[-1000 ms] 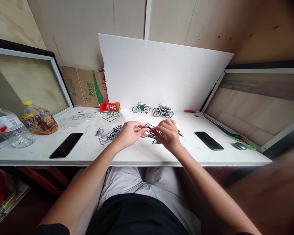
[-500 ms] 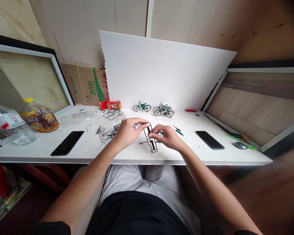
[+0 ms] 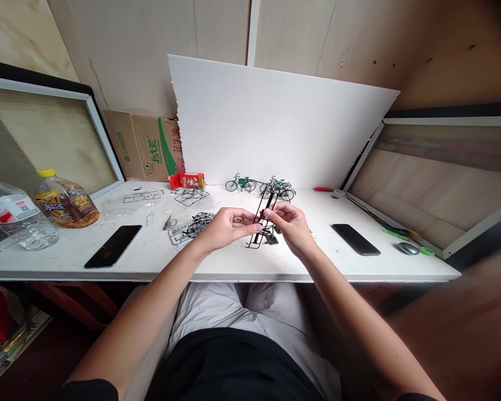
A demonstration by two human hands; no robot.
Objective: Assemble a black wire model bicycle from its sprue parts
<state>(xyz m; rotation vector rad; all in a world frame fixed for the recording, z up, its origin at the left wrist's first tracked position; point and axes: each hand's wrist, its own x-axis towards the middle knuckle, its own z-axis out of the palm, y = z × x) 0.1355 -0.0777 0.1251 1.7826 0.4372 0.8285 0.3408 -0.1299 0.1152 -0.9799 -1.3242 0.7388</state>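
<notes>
Between my hands, above the white table (image 3: pixel 217 267), is a black plastic sprue frame (image 3: pixel 256 239) of model parts, tilted with its upper end to the right. My left hand (image 3: pixel 229 227) pinches its left side with thumb and fingers. My right hand (image 3: pixel 290 221) is closed on its right side, thumb near the middle bar. Beneath the frame lies a small dark part (image 3: pixel 271 239), partly hidden. A heap of black sprues (image 3: pixel 198 224) lies left of my left hand. Behind the frame stand green model bicycles (image 3: pixel 241 182), some partly covered by it.
One phone (image 3: pixel 113 246) lies on the left, another phone (image 3: pixel 355 239) on the right. Two bottles (image 3: pixel 67 203) stand at the left edge. A red box (image 3: pixel 187 181) and more sprues (image 3: pixel 190 196) are at the back. A white foam board (image 3: pixel 284 122) leans behind.
The sprue frame has been turned and raised, so its upper end now leans right over the bicycles. My left hand has shifted down to its side; my right hand has risen slightly.
</notes>
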